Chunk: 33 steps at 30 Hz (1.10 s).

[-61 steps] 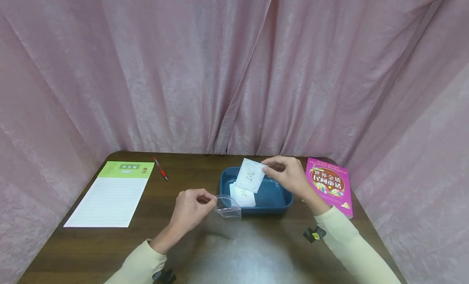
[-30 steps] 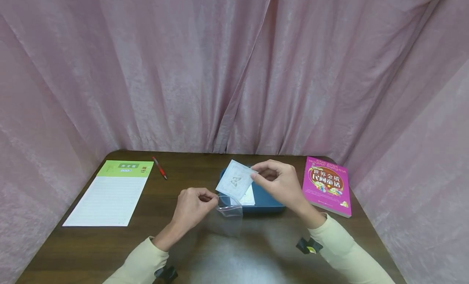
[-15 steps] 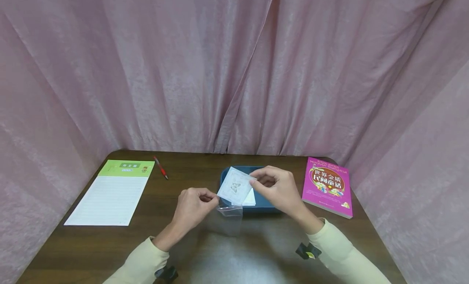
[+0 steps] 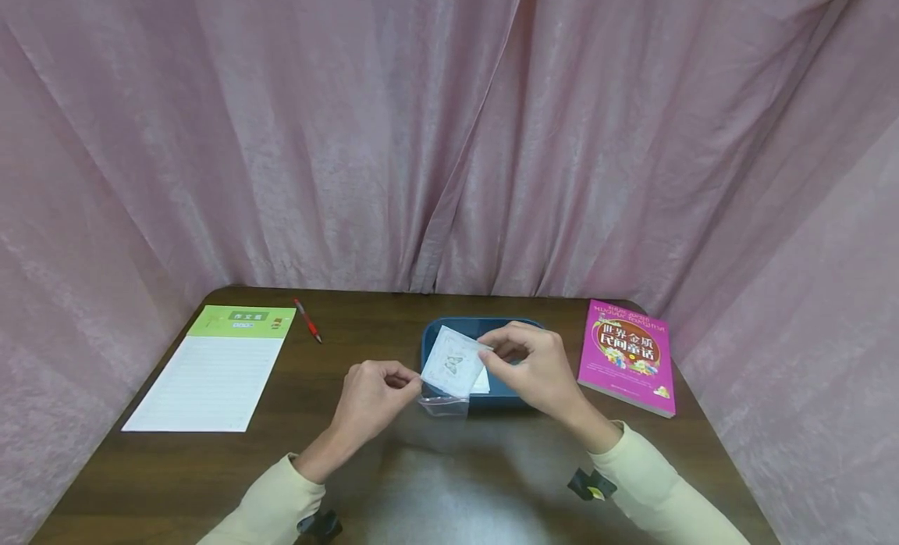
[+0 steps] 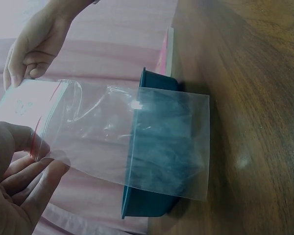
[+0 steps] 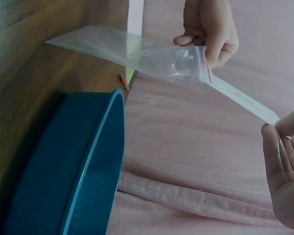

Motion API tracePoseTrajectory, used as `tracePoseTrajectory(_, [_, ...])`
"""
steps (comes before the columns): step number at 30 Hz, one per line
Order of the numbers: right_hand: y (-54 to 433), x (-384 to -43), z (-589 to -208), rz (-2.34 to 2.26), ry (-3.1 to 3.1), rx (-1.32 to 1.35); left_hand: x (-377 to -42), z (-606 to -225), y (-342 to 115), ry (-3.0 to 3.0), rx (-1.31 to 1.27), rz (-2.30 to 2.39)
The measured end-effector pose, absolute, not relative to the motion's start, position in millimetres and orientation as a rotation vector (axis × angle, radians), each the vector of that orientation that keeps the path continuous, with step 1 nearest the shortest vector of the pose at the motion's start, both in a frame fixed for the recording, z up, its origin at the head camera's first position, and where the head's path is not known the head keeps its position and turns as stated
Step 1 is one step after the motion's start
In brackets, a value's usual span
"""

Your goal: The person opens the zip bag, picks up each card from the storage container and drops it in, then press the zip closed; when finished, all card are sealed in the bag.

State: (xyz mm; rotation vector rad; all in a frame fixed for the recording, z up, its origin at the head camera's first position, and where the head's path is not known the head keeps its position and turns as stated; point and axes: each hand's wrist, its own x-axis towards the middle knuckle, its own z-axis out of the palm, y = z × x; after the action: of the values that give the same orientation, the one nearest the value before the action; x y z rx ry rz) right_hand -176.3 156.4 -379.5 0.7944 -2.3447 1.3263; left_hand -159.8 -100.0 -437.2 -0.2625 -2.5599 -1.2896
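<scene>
My left hand [image 4: 372, 400] pinches one corner of a clear zip-lock bag [image 5: 98, 122] near its red-striped mouth. The bag hangs down flat in front of a blue plastic basin [image 4: 506, 323]. In the right hand [image 4: 537, 365] is a white square card [image 4: 449, 361] with a butterfly print, pinched at its right corner between thumb and fingers. The card's lower edge meets the bag's mouth; in the right wrist view that end [image 6: 220, 84] lies at the zip strip. Another white card [image 4: 481, 382] lies in the basin, mostly hidden behind the held one.
A pink book [image 4: 625, 357] lies to the right of the basin. On the left are a lined writing pad [image 4: 204, 381] with a green header and a red pen [image 4: 309, 322]. Pink curtains [image 4: 337, 139] hang behind the brown table [image 4: 449, 498].
From over the basin, the right hand has brought the card left and down to the bag's mouth. My left hand has stayed nearly in place, holding the bag.
</scene>
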Motion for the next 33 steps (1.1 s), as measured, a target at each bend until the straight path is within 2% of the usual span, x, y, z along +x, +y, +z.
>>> tracePoseTrajectory(33, [151, -175, -390, 1.331, -2.363, 0.91, -152, -432, -99, -2.566, -0.255, -1.382])
